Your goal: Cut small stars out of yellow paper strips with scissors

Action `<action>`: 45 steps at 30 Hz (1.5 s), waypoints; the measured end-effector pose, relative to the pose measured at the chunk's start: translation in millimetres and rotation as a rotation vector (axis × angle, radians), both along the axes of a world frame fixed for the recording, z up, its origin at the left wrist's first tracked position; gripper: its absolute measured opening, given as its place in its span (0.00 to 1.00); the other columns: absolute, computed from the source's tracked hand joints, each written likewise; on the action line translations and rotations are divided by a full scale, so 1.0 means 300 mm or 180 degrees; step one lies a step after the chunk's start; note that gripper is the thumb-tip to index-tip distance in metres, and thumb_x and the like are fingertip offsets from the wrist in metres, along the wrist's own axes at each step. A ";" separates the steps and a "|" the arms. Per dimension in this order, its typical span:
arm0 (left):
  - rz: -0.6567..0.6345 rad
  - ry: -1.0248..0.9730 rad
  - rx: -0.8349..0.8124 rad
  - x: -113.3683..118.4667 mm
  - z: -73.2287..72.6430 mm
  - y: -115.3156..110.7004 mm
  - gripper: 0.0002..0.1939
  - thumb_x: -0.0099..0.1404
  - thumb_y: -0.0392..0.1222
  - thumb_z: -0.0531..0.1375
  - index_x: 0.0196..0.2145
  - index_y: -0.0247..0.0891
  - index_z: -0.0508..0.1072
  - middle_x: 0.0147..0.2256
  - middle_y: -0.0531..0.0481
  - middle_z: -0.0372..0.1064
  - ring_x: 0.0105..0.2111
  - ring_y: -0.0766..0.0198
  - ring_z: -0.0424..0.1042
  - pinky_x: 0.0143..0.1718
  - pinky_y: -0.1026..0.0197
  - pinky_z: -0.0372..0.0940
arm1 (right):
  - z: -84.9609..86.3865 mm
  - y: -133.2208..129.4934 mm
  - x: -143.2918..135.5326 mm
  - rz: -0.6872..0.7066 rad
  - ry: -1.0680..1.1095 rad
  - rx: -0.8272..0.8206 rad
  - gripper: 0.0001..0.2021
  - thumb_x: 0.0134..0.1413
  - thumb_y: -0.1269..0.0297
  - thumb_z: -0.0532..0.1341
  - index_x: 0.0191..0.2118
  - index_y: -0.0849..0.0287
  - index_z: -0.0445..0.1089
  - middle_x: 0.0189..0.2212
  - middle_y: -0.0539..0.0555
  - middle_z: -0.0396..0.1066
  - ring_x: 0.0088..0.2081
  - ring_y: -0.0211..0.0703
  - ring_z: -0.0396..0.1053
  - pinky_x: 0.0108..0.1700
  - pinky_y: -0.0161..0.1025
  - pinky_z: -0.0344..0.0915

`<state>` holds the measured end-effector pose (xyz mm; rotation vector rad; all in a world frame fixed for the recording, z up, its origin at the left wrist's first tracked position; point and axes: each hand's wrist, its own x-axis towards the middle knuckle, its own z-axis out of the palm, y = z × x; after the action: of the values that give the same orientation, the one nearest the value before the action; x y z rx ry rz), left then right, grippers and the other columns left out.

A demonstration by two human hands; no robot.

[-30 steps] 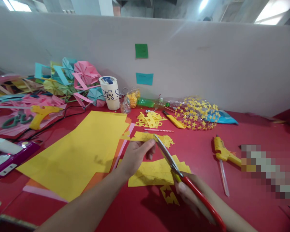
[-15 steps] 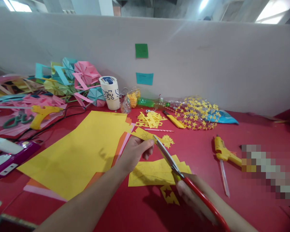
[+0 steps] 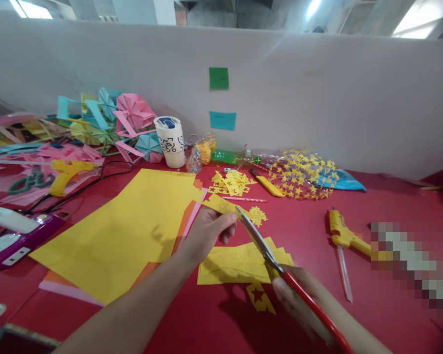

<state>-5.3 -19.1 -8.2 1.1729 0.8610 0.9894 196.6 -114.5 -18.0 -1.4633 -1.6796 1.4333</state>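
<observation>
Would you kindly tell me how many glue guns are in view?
2: one glue gun left of the big yellow sheet, another gun right of the scissors. Others may be hidden.

- Red table point(image 3: 195, 319).
- Left: pink paper point(image 3: 70, 153) and a purple socket block point(image 3: 31, 236).
- Middle: a stack of paper point(image 3: 133, 216), yellow uppermost; right of it, overlapping yellow strips point(image 3: 231, 260).
- Beyond the strips: small yellow stars point(image 3: 258, 215), a pencil point(image 3: 245, 199), a pile of scraps point(image 3: 232, 184), a box cutter point(image 3: 270, 186).
- Back: an upright cup point(image 3: 174, 157), a green bottle point(image 3: 224, 157) lying sideways.
- Right: a yellow glue gun point(image 3: 340, 229).

Wht cup point(image 3: 174, 150) nr wall point(image 3: 299, 98); grn note point(image 3: 219, 78) abv blue note point(image 3: 222, 121); ylw glue gun point(image 3: 338, 228) at R.
</observation>
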 end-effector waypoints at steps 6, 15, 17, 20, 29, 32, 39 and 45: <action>-0.0073 -0.0027 -0.0012 -0.002 -0.002 0.001 0.17 0.60 0.44 0.59 0.17 0.34 0.69 0.16 0.54 0.63 0.16 0.74 0.60 0.19 0.67 0.54 | 0.024 0.002 0.006 0.0168 0.0019 0.0026 0.26 0.57 0.37 0.49 0.25 0.58 0.55 0.20 0.45 0.50 0.24 0.34 0.49 0.26 0.33 0.48; -0.0171 -0.0086 -0.0018 -0.001 -0.007 0.007 0.17 0.61 0.43 0.59 0.17 0.33 0.69 0.16 0.54 0.64 0.16 0.75 0.60 0.18 0.69 0.55 | 0.012 -0.001 0.007 0.0014 -0.0006 -0.0064 0.28 0.55 0.35 0.49 0.24 0.57 0.52 0.19 0.44 0.48 0.23 0.34 0.46 0.25 0.34 0.44; -0.0162 -0.0150 0.0008 0.000 -0.006 0.008 0.16 0.61 0.43 0.59 0.19 0.33 0.70 0.17 0.54 0.65 0.16 0.74 0.61 0.18 0.69 0.56 | 0.005 -0.002 0.006 -0.0054 0.0003 -0.0020 0.27 0.55 0.35 0.49 0.24 0.57 0.53 0.19 0.44 0.48 0.23 0.34 0.46 0.25 0.34 0.43; -0.0021 -0.0274 0.0022 0.001 -0.004 0.009 0.13 0.61 0.43 0.60 0.22 0.34 0.70 0.18 0.54 0.66 0.16 0.74 0.61 0.18 0.69 0.57 | -0.002 -0.001 0.008 -0.0012 -0.0018 -0.0050 0.27 0.56 0.35 0.49 0.24 0.57 0.52 0.19 0.44 0.47 0.22 0.33 0.45 0.25 0.34 0.43; 0.0411 -0.0365 0.0201 -0.003 0.007 0.018 0.11 0.62 0.41 0.59 0.23 0.37 0.64 0.18 0.58 0.62 0.17 0.75 0.58 0.17 0.72 0.54 | 0.015 0.001 0.011 0.0035 -0.0064 0.0000 0.25 0.58 0.40 0.51 0.23 0.58 0.54 0.17 0.43 0.49 0.21 0.33 0.49 0.23 0.33 0.47; 0.0328 -0.0254 0.0310 -0.006 0.006 0.018 0.11 0.62 0.41 0.58 0.23 0.37 0.64 0.18 0.58 0.61 0.17 0.75 0.58 0.17 0.71 0.54 | 0.028 0.000 0.018 0.0076 -0.0039 -0.0104 0.20 0.61 0.49 0.55 0.27 0.61 0.64 0.22 0.47 0.63 0.24 0.36 0.62 0.27 0.33 0.60; 0.0199 -0.0049 0.0413 -0.012 0.004 0.022 0.12 0.62 0.39 0.56 0.21 0.37 0.63 0.18 0.58 0.60 0.16 0.75 0.57 0.17 0.71 0.54 | 0.036 -0.008 0.050 -0.0045 -0.0093 -0.0266 0.13 0.63 0.63 0.58 0.51 0.59 0.67 0.51 0.57 0.67 0.45 0.47 0.69 0.46 0.48 0.69; 0.0147 -0.0075 0.0379 -0.014 0.013 0.023 0.12 0.62 0.41 0.57 0.22 0.36 0.63 0.18 0.57 0.61 0.16 0.75 0.58 0.18 0.70 0.54 | 0.012 -0.011 0.034 -0.0097 -0.0092 -0.0298 0.18 0.61 0.49 0.55 0.31 0.61 0.66 0.22 0.48 0.65 0.25 0.36 0.65 0.26 0.32 0.62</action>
<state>-9.4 -12.1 -4.4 1.2442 0.8227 1.1025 206.7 -117.6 -14.5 -1.5600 -1.6197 1.4992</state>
